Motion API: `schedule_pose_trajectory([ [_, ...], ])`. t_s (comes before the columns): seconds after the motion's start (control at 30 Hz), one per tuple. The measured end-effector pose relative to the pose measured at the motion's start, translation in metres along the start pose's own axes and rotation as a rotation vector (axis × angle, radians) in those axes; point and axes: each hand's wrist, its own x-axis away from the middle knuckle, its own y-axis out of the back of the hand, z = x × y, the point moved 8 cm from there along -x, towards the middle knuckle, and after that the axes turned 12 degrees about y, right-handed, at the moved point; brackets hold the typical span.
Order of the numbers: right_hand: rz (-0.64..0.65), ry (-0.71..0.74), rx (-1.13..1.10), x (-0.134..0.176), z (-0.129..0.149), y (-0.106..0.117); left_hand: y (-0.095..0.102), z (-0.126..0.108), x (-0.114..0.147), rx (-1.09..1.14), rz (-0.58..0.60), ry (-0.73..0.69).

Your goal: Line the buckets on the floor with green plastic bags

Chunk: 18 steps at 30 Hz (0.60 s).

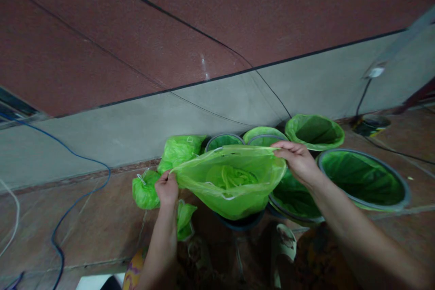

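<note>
A translucent green mesh bag (234, 206) is stretched wide between my hands, its mouth facing up. My left hand (167, 186) pinches the left end of its rim, and my right hand (299, 161) pinches the right end. Crumpled green mesh (233, 176) lies inside the bag. Beneath it a dark bucket (243, 223) shows only its lower rim; whether the bag's bottom sits inside that bucket is hard to make out. Right of the bag, partly behind my right forearm, stands a green-lined bucket (295, 201).
Filled green bags (178, 152) and a small tied bag (145, 190) rest by the wall at left. Green-lined buckets (363, 179) stand at right. A blue cable (78, 204) curves over the tiles. A dark can (372, 124) stands far right.
</note>
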Motion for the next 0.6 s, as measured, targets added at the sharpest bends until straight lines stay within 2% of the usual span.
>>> schedule_pose_trajectory([
  [0.13,-0.005,-0.035,-0.179,0.005,0.018,0.009,-0.007,-0.036,-0.016,0.173,0.055,0.003],
  [0.2,0.079,-0.076,-0.194,0.008,0.02,0.009,-0.011,-0.048,-0.025,0.147,0.055,-0.037],
  [0.27,0.23,-0.126,-0.155,0.013,0.016,0.002,-0.02,-0.048,-0.031,0.028,0.08,-0.056],
  [0.37,0.565,-0.24,-0.025,0.03,-0.001,-0.023,-0.049,-0.021,-0.027,-0.311,0.258,-0.022],
  [0.43,0.772,-0.328,0.053,0.045,-0.015,-0.038,-0.069,0.004,-0.014,-0.522,0.401,-0.008],
  [0.47,0.842,-0.362,0.076,0.051,-0.02,-0.043,-0.075,0.014,-0.007,-0.57,0.423,-0.01],
  [0.53,0.904,-0.392,0.097,0.056,-0.027,-0.048,-0.087,0.032,0.008,-0.641,0.448,-0.012],
  [0.6,0.895,-0.4,0.114,0.056,-0.032,-0.047,-0.1,0.049,0.023,-0.698,0.485,-0.011],
])
